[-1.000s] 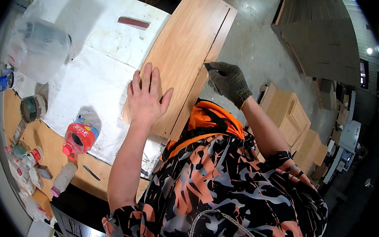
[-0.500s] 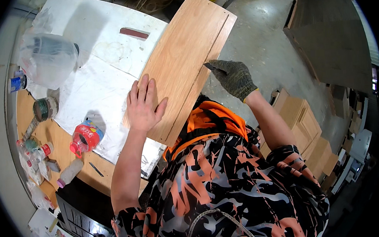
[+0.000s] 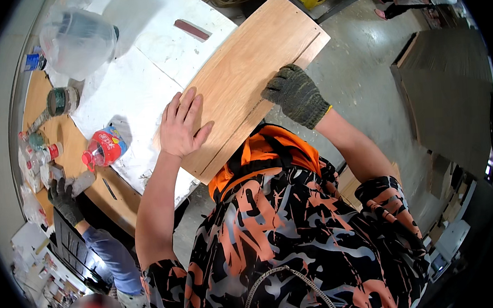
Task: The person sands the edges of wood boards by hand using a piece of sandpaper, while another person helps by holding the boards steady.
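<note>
l hand [image 3: 180, 127], bare, lies flat on board [image 3: 245, 80], fingers spread, pinning w/o clamping. r hand [image 3: 296, 97], gloved, curls at board's r edge; can't tell if it's gripping sth. board lies on bench [image 3: 201, 58] but overhangs r, so prob tips or swivels if r hand leans harder than l. stick [image 3: 192, 30] just l of board, in the way if it slides; bottle [image 3: 106, 147] further l, coworker's hand [image 3: 63, 198] beyond; panels [image 3: 448, 79] well r.

There is one wooden board [image 3: 241, 75] under the left hand [image 3: 183, 127], one dark-red strip [image 3: 192, 29] beyond this hand, one large red-labelled bottle [image 3: 108, 146] leftward.
</note>
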Motion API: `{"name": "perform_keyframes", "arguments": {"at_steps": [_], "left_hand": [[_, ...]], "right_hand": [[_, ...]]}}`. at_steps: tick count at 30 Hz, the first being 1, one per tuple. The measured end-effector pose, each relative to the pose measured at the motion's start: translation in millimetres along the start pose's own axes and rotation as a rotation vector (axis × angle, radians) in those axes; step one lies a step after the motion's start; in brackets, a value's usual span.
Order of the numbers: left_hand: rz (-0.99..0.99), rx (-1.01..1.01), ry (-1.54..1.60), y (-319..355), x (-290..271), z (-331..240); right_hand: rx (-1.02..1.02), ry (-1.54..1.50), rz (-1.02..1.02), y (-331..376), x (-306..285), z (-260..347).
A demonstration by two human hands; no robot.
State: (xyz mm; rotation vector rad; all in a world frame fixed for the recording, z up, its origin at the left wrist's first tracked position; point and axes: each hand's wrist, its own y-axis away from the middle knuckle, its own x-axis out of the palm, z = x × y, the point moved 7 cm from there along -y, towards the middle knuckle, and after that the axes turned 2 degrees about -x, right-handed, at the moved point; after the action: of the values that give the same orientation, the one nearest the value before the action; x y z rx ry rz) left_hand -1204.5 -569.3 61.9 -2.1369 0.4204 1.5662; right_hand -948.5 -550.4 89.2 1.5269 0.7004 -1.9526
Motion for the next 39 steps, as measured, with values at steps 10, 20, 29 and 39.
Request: {"name": "perform_keyframes", "arguments": {"at_steps": [10,20,29,39], "left_hand": [[0.014,-0.03,-0.003,2,1,2],[-0.002,-0.032,0.026,1,-6,2],[-0.016,-0.035,0.033,3,-4,2],[-0.027,-0.031,0.036,6,-1,4]], "right_hand": [[-0.17,0.005,0.191,-18,17,7],[-0.053,-0.59,0.138,-18,-8,-29],[0.203,-0.356,0.184,-6,7,14],[0.034,-0.025,0.292,-15,36,39]]}}
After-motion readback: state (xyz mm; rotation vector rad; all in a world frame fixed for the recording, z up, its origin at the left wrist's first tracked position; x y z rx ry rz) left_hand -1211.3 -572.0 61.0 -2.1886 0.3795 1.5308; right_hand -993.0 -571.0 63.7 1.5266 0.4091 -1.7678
